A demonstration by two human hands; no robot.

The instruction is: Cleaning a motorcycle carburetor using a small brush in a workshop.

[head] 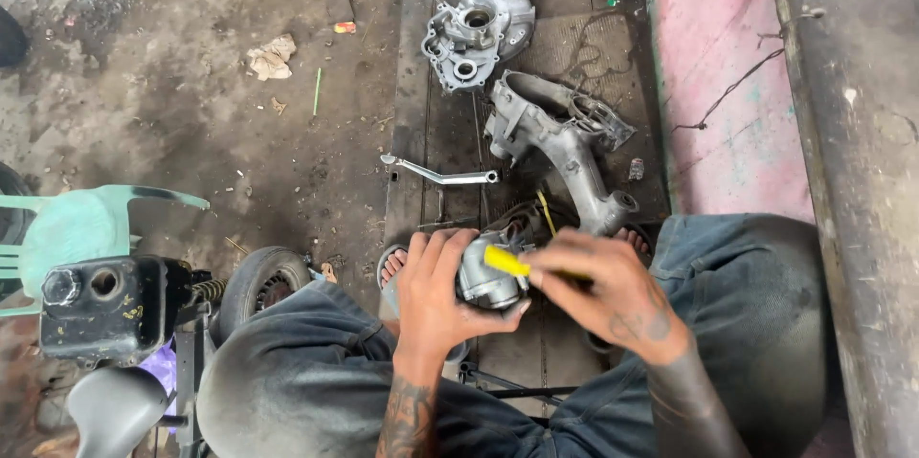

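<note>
My left hand (436, 290) wraps around a small grey metal engine part (486, 281) and holds it between my knees. My right hand (608, 290) grips a tool with a yellow handle (505, 261), its handle end lying over the top of the metal part. The tool's tip is hidden behind my fingers. Both hands sit close together above my lap, over dark wooden planks (436, 123).
On the planks lie a grey engine casing (560, 137), a round crankcase cover (479, 29) and a kick lever (438, 174). A small wheel (260, 281), a black fuel tank (105, 310) and a green plastic chair (77, 228) stand at left. A pink wall (728, 66) runs along the right.
</note>
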